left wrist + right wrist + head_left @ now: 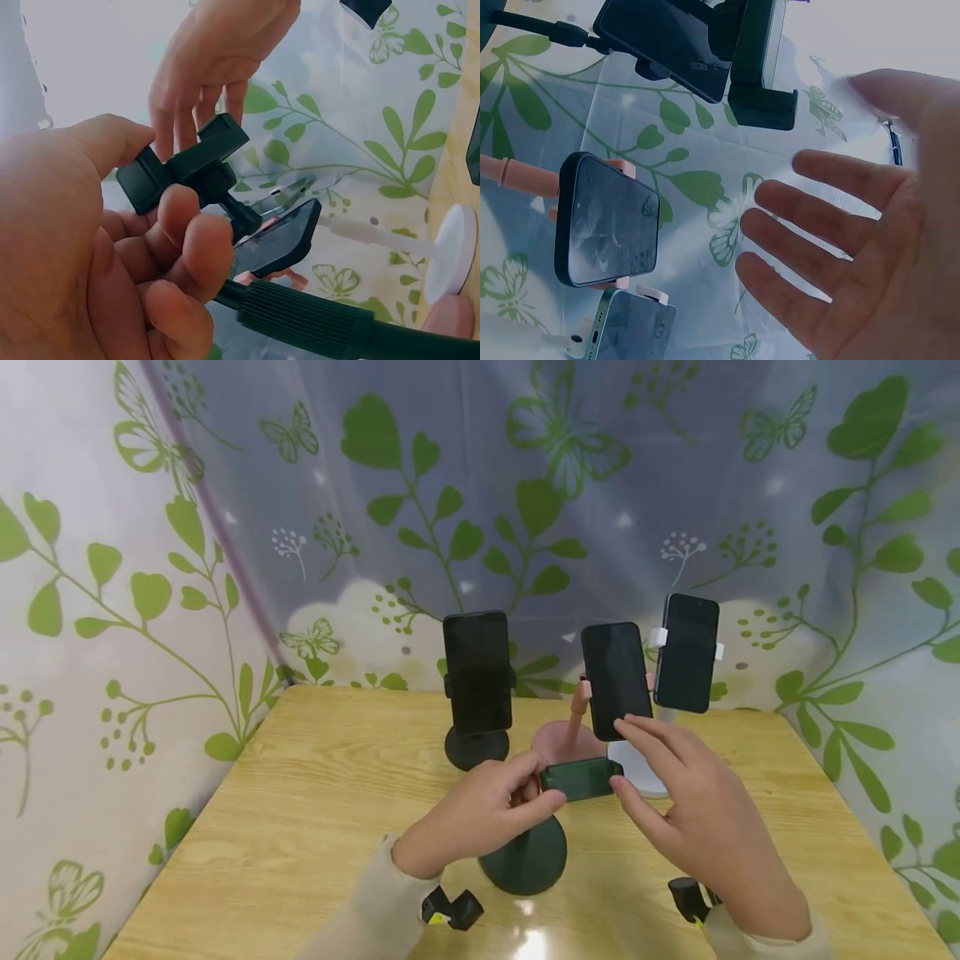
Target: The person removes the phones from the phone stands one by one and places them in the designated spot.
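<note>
Right hand (697, 802), fingers spread; left hand (491, 806) pinches one dark-green plastic clamp (581, 779); three black rectangular phones (617, 681) stand behind.

Indoors, small curtained-off table nook. Home-looking decor, but could be a makeshift booth; can't confirm which. Evidence: pale yellow wood-grain table (315, 810), blue-grey and white fabric hangings (480, 510) printed with green leaves and butterflies behind it and at both sides, dull purple strip (227, 527) at left corner.
</note>
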